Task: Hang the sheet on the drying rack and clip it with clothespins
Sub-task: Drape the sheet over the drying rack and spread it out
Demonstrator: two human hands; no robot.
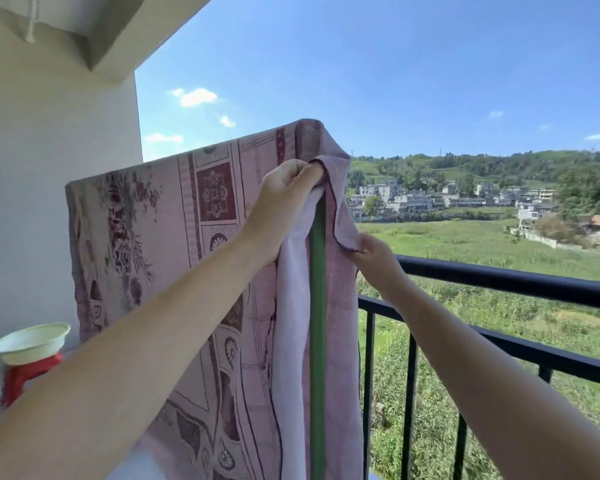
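A pink patterned sheet point(160, 230) is draped over the top of the drying rack, hanging down on both sides. One green upright pole of the rack point(317, 323) shows between the two layers of cloth. My left hand point(284, 199) pinches the near edge of the sheet high up beside the pole. Lower and to the right, my right hand point(374, 258) grips the sheet's dark-hemmed corner by the railing. No clothespins are visible.
A black metal balcony railing point(499, 278) runs along the right, with fields and houses beyond it. At the lower left a white bowl point(32, 342) sits on a red plastic stool point(25, 375). A white wall point(49, 168) stands behind the sheet.
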